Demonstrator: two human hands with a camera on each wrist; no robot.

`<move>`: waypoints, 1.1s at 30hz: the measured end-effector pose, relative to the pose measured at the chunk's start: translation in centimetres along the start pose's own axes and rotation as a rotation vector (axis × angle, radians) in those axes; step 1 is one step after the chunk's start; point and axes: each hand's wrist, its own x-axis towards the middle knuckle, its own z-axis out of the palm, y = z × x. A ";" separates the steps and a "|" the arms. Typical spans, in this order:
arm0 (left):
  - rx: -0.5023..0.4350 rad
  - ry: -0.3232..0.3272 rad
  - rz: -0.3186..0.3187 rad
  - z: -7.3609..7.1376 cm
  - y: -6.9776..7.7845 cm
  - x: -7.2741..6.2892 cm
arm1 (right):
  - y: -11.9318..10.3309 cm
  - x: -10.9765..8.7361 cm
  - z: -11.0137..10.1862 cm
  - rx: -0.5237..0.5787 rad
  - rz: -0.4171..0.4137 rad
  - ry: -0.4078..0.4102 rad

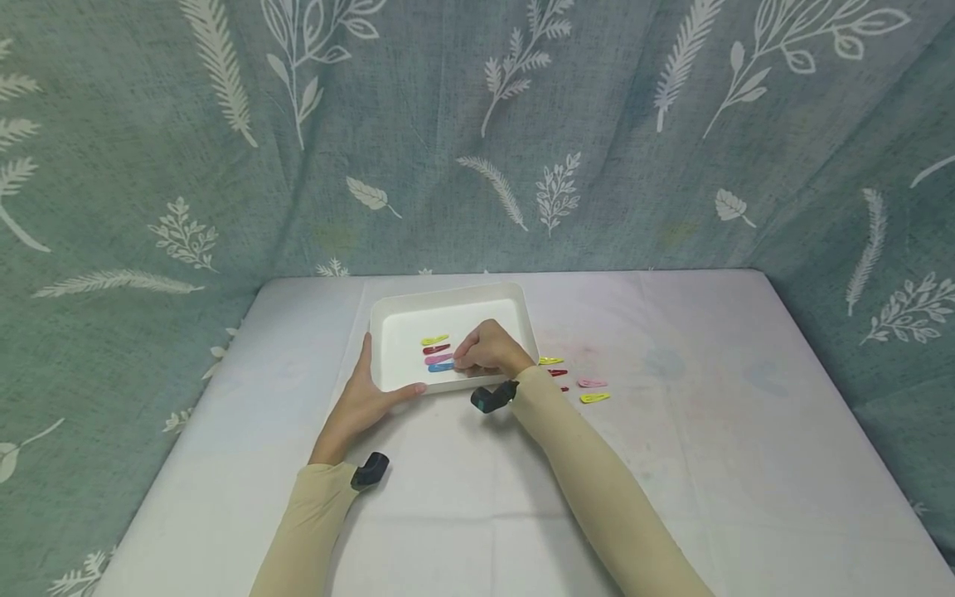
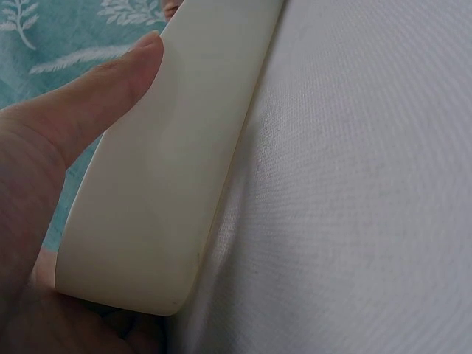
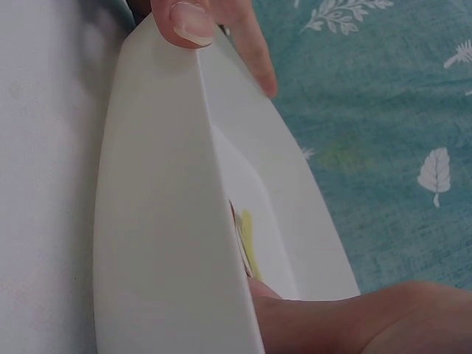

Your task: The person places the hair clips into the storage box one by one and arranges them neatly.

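A white tray lies on the table, its front wall filling much of both wrist views. My left hand holds its near left corner, with the thumb on the front rim and the fingers along the left side. Inside the tray, my right hand pinches the right end of a blue hair clip. Above that clip lie a pink clip, a red clip and a yellow clip, stacked in a row. The right fingertips are partly hidden by the tray wall in the right wrist view.
Right of the tray lie several more hair clips, among them a pink one and a yellow one; the right forearm partly covers others. A white cloth covers the table. Leaf-patterned curtains hang behind and at the sides.
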 end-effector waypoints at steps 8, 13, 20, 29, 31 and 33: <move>0.003 -0.001 -0.010 0.0 0.0 0.1 | 0.1 0.2 -0.5 0.022 -0.018 -0.052; -0.003 -0.001 0.001 0.0 0.1 0.1 | 0.1 0.0 -0.5 -0.026 -0.042 -0.056; 0.007 -0.001 -0.021 -0.1 0.0 0.0 | 0.2 -0.4 0.0 -0.070 -0.085 -0.030; 0.010 0.003 -0.031 0.0 0.0 0.1 | 0.2 -0.6 0.5 -0.058 -0.085 0.005; 0.011 0.004 -0.027 0.0 -0.1 0.1 | 0.2 -0.6 0.6 -0.053 -0.085 0.008; 0.011 0.005 -0.025 0.1 -0.1 0.1 | 0.2 -0.7 0.7 -0.048 -0.088 0.011</move>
